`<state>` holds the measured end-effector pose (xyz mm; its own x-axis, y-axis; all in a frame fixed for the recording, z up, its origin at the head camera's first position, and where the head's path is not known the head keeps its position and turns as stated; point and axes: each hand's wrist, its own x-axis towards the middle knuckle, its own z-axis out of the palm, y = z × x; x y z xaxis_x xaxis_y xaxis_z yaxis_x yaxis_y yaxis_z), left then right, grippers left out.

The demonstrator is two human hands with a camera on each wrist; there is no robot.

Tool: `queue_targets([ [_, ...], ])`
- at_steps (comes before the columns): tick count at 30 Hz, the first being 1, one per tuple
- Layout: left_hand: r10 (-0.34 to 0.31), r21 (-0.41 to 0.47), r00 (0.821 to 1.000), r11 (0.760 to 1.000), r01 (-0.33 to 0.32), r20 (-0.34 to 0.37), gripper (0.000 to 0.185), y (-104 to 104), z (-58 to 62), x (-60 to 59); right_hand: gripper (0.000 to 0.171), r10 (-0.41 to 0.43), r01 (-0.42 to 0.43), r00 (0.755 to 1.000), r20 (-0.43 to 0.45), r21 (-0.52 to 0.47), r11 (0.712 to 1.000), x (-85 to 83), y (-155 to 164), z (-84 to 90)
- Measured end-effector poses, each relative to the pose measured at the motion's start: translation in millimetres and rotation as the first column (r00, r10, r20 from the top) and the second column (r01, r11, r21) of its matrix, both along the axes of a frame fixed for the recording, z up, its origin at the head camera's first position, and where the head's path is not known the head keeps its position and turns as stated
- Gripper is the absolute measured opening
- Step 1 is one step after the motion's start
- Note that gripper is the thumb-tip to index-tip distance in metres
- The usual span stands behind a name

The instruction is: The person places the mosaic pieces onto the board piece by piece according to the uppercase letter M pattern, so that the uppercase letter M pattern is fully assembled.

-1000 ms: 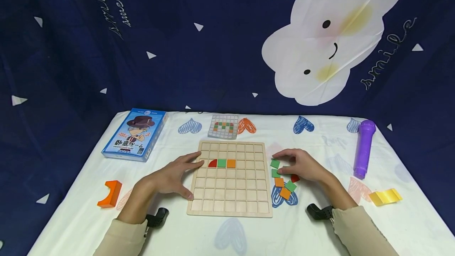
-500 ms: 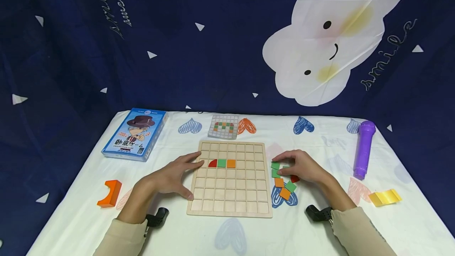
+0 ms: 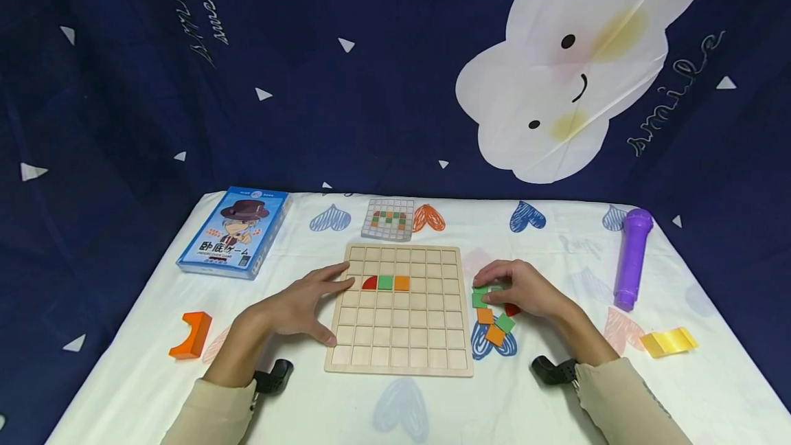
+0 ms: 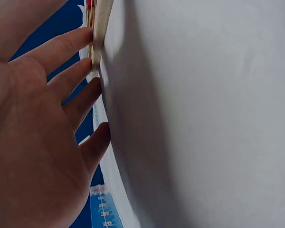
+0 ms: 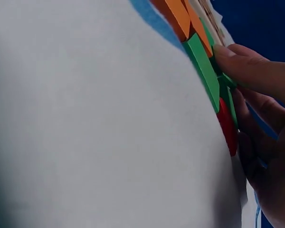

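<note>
My left hand [image 3: 303, 304] is spread along the left side of a square wooden grid board [image 3: 400, 362], fingertips and thumb at its edge. A red quarter-round tile [image 3: 370, 283], a green square tile [image 3: 386, 283] and an orange square tile [image 3: 402, 283] sit side by side in one row of the board. Right of the board, my right hand [image 3: 525, 288] pinches at a green tile [image 3: 478, 300] between thumb and fingertips. Another green tile [image 3: 505, 323], two orange tiles [image 3: 495, 335] and a red piece [image 3: 512, 310] lie close by, some partly hidden under the hand.
A small pattern card [image 3: 388, 221] lies behind the board. A blue game box [image 3: 231, 235] is at the back left, an orange arch block [image 3: 191, 336] at the left. To the right are a purple microphone-shaped toy [image 3: 633, 259] and a yellow block [image 3: 669, 342].
My right fingertips have drawn in toward the thumb, and the far green tile has turned and slid nearer to the one beside it. The left hand and the board stay still.
</note>
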<state>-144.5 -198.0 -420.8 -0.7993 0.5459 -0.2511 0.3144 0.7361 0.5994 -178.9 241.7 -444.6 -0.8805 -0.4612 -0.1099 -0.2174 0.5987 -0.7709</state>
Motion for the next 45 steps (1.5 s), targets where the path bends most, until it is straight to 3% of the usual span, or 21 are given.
queue_targets([
  [17,0.001,-0.001,1.000,1.000,-0.001,0.004,0.106,-0.6,-1.1,-1.0,0.021,-0.006,0.006,1.000,0.010,0.005,1.000,-2.3,-2.5,2.3],
  [24,-0.003,0.001,1.000,1.000,0.003,-0.002,0.107,0.0,-1.2,-0.8,0.019,-0.010,0.010,0.999,-0.045,0.013,1.000,-3.4,-0.4,2.6],
  [45,0.010,0.005,1.000,1.000,-0.010,-0.003,0.107,-0.4,-1.8,0.1,0.027,-0.035,0.033,0.999,-0.036,-0.060,0.998,-10.7,-7.7,12.9],
])
